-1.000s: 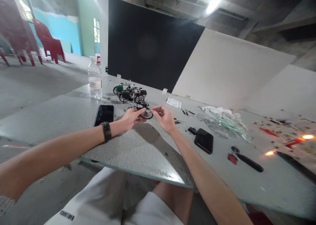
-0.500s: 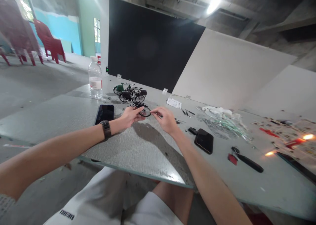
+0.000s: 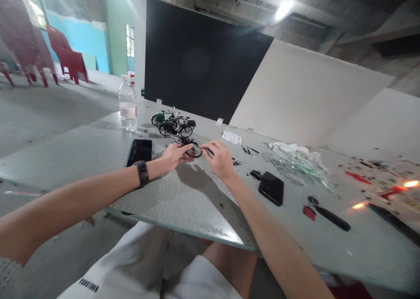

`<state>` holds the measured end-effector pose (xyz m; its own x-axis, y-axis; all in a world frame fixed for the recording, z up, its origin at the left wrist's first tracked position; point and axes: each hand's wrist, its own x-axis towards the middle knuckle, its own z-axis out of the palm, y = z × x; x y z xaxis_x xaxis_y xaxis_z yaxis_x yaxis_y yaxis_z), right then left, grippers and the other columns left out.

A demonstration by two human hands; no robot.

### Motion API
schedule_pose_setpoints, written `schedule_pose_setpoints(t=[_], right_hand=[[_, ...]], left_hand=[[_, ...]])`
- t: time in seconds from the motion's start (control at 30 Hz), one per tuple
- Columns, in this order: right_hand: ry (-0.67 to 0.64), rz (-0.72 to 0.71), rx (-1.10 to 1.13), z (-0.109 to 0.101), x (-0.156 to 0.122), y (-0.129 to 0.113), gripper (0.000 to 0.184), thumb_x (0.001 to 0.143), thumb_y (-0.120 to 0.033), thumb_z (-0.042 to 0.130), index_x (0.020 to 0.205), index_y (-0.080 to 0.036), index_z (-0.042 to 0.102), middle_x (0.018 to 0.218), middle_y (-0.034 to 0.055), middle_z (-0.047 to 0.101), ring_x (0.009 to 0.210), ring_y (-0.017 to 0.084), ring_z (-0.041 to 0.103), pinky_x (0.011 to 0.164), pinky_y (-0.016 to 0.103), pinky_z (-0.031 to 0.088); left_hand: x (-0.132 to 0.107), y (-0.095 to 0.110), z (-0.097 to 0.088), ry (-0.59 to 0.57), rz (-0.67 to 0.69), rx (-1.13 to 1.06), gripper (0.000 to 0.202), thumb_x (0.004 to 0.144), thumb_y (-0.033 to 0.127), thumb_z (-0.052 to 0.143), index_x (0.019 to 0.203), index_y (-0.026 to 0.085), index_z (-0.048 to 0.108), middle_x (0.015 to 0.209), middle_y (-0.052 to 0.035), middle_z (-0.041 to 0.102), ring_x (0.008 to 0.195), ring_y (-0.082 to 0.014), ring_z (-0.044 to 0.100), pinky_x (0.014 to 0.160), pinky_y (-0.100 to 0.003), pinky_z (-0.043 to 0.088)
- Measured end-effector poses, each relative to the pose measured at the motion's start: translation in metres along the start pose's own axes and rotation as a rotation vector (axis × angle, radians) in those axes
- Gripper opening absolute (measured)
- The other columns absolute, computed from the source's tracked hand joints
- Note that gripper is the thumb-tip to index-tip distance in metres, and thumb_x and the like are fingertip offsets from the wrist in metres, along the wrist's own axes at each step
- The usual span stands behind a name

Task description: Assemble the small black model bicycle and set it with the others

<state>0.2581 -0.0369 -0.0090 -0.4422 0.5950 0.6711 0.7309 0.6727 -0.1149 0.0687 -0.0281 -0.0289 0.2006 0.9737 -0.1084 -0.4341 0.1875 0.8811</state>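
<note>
left hand [image 3: 177, 155]: clamped on black model bicycle [image 3: 196, 151], over counter [image 3: 193, 192], wheel end toward right hand [image 3: 201, 147] | right hand: fingertips at wheel's edge (gripping anything? can't tell, too small) | green model bicycle [image 3: 160, 118]: upright, behind | phone [image 3: 140, 151]: flat, near left wrist | bottle [image 3: 127, 111]: upright, farther left

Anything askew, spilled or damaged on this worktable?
The tangled heap on the right of the table looks untidy, its white and green material sprawling loosely. No clear spill or damage shows, but the held model bicycle is too small to judge.
</note>
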Motion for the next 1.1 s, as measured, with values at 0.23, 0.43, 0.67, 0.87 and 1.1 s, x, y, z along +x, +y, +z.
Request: schedule_pose_setpoints(t=[0.23,0.43,0.67,0.87,1.1], right_hand=[[0.003,-0.01,0.027,0.001,-0.001,0.001,0.023,0.101,-0.026,0.051,0.102,-0.022,0.074,0.098,0.008,0.069,0.095,0.023,0.064,0.086,0.037,0.05],[-0.034,-0.017,0.032,0.0,-0.001,0.002,0.023,0.1,-0.024,0.052,0.102,-0.022,0.074,0.097,0.0079,0.069,0.094,0.023,0.065,0.082,0.035,0.05],[-0.091,-0.017,0.084,-0.003,-0.001,0.006,0.024,0.1,-0.024,0.052,0.104,-0.023,0.076,0.099,0.0078,0.069,0.088,0.02,0.066,0.077,0.032,0.05],[-0.143,-0.01,0.128,-0.003,-0.002,0.012,0.026,0.099,-0.024,0.053,0.109,-0.024,0.076,0.099,0.007,0.069,0.081,0.018,0.065,0.072,0.03,0.05],[-0.189,0.025,0.163,-0.007,0.001,0.013,0.027,0.098,-0.031,0.054,0.114,-0.024,0.074,0.1,0.0079,0.07,0.079,0.018,0.064,0.072,0.032,0.053]], left_hand=[[-0.002,0.001,0.002,0.002,-0.009,-0.01,0.015,0.096,0.016,0.062,0.084,0.009,0.066,0.079,-0.0088,0.073,0.063,-0.0138,0.068,0.077,-0.036,0.062],[0.001,-0.001,0.0,-0.013,0.001,-0.024,0.015,0.095,0.015,0.063,0.082,0.009,0.065,0.076,-0.0076,0.073,0.062,-0.0135,0.068,0.079,-0.037,0.062],[-0.002,0.001,0.0,-0.049,0.012,-0.016,0.01,0.09,0.007,0.066,0.08,0.009,0.063,0.076,-0.0074,0.072,0.067,-0.0151,0.069,0.086,-0.043,0.061],[0.001,-0.001,-0.001,-0.018,-0.007,0.007,0.006,0.088,0.007,0.068,0.086,0.01,0.064,0.087,-0.0099,0.074,0.071,-0.0152,0.071,0.079,-0.036,0.062],[0.002,-0.005,-0.004,-0.047,0.002,-0.001,0.006,0.085,0.008,0.072,0.086,0.009,0.066,0.091,-0.0113,0.074,0.081,-0.0186,0.073,0.082,-0.036,0.062]])
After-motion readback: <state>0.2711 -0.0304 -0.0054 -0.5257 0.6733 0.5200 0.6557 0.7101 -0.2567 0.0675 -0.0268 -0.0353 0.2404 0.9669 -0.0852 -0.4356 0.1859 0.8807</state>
